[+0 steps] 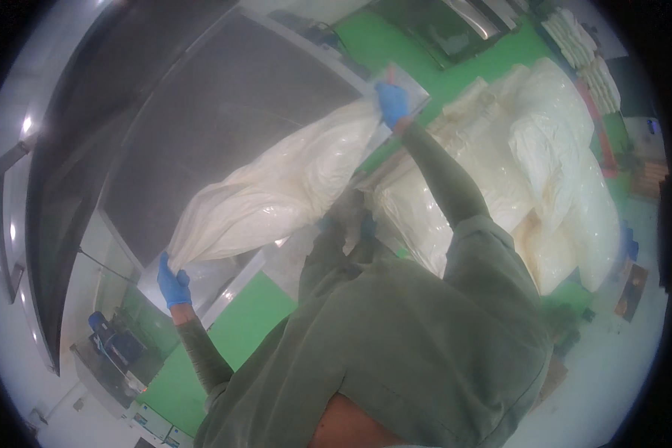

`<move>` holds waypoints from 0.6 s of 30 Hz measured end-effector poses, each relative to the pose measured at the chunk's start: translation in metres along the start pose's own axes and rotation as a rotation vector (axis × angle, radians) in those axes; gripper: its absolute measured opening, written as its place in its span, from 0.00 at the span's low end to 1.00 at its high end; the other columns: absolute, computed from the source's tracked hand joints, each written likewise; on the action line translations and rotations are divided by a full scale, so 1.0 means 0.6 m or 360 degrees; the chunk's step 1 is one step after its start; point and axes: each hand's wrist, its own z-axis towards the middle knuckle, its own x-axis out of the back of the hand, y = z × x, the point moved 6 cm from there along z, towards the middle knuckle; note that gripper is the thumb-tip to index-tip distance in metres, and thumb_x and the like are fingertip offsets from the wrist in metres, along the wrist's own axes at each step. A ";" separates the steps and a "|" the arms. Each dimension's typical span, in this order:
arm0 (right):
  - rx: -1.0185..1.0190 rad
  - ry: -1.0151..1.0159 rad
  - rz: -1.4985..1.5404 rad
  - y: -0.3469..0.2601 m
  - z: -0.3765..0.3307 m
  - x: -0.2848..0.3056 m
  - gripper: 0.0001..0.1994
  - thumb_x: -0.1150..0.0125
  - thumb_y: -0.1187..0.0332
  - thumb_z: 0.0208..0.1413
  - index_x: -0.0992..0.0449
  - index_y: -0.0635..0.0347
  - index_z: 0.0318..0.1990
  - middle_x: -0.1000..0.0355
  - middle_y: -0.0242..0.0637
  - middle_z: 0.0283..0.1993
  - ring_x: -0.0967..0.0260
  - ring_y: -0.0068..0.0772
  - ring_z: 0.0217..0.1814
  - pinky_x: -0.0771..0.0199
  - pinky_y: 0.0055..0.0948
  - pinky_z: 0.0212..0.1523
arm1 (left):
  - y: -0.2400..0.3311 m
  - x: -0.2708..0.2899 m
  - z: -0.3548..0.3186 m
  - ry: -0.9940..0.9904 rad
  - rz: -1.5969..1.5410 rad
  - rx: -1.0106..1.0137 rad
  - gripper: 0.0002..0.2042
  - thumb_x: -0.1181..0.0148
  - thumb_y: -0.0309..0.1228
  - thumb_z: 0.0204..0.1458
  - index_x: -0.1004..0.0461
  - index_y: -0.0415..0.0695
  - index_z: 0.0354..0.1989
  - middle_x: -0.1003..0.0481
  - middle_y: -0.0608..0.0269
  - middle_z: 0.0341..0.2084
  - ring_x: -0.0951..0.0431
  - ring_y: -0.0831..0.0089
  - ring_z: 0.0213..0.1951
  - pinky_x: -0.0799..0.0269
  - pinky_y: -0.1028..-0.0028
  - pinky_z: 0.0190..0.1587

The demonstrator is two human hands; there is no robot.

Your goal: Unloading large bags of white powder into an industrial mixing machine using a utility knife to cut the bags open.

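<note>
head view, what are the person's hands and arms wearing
Both hands wear thin, close-fitting bright blue disposable gloves: left hand, right hand. Both arms are covered by snug olive-green long sleeves that run down to the wrists, where a narrow gap shows before each glove cuff. The sleeves are plain, without markings, and match the looser olive-green top over the shoulders.

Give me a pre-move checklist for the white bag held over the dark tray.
1. Left hand grip on the white bag at its lower end: ok.
2. Right hand grip on the upper end: ok.
3. Bag lifted between both hands above the dark tray: ok.
4. Bag mouth open or sealed: cannot tell.
5. Stack of white bags apart from the held one: ok.
6. Green floor underfoot: cannot tell, body hides it.
</note>
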 end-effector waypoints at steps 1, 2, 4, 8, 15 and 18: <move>0.0094 0.0013 0.0048 0.020 0.023 0.032 0.10 0.47 0.66 0.44 0.29 0.66 0.21 0.39 0.25 0.16 0.44 0.18 0.18 0.45 0.24 0.17 | 0.009 -0.005 0.000 -0.0005 -0.0013 -0.0015 0.15 0.50 0.34 0.51 0.31 0.43 0.45 0.31 0.67 0.24 0.42 0.81 0.12 0.50 0.84 0.12; 0.0105 0.0142 -0.0063 0.055 0.056 0.066 0.11 0.48 0.66 0.44 0.30 0.66 0.21 0.40 0.25 0.16 0.45 0.18 0.17 0.46 0.24 0.17 | 0.016 -0.016 -0.004 -0.0029 -0.0004 -0.0017 0.15 0.50 0.35 0.51 0.31 0.43 0.45 0.32 0.67 0.24 0.42 0.81 0.12 0.49 0.84 0.12; 0.0102 0.0285 0.0010 0.086 0.089 0.088 0.11 0.48 0.66 0.44 0.30 0.67 0.22 0.40 0.26 0.16 0.45 0.18 0.17 0.46 0.24 0.17 | 0.037 -0.012 -0.001 -0.0034 -0.0022 -0.0037 0.15 0.50 0.35 0.51 0.31 0.43 0.45 0.32 0.67 0.23 0.41 0.81 0.12 0.49 0.84 0.12; -0.0035 0.0255 -0.0028 0.038 0.079 0.060 0.11 0.47 0.65 0.43 0.30 0.67 0.24 0.39 0.28 0.17 0.44 0.19 0.18 0.44 0.26 0.18 | -0.030 0.162 0.079 0.0043 0.0432 -0.0756 0.16 0.50 0.36 0.51 0.32 0.43 0.46 0.33 0.67 0.22 0.41 0.81 0.12 0.47 0.84 0.12; 0.0075 0.0143 -0.0108 -0.092 0.059 -0.013 0.12 0.44 0.62 0.42 0.29 0.65 0.25 0.39 0.31 0.16 0.42 0.24 0.16 0.41 0.27 0.14 | -0.007 0.131 0.155 0.0089 0.0118 -0.0438 0.15 0.53 0.35 0.52 0.32 0.47 0.48 0.38 0.67 0.17 0.42 0.79 0.10 0.47 0.80 0.11; 0.0076 0.0153 -0.0122 -0.095 0.075 -0.030 0.12 0.45 0.63 0.43 0.29 0.66 0.23 0.40 0.30 0.16 0.43 0.23 0.15 0.42 0.27 0.15 | -0.069 0.181 0.151 0.0151 0.0032 0.0032 0.13 0.53 0.36 0.52 0.30 0.48 0.44 0.40 0.69 0.14 0.43 0.79 0.10 0.48 0.79 0.10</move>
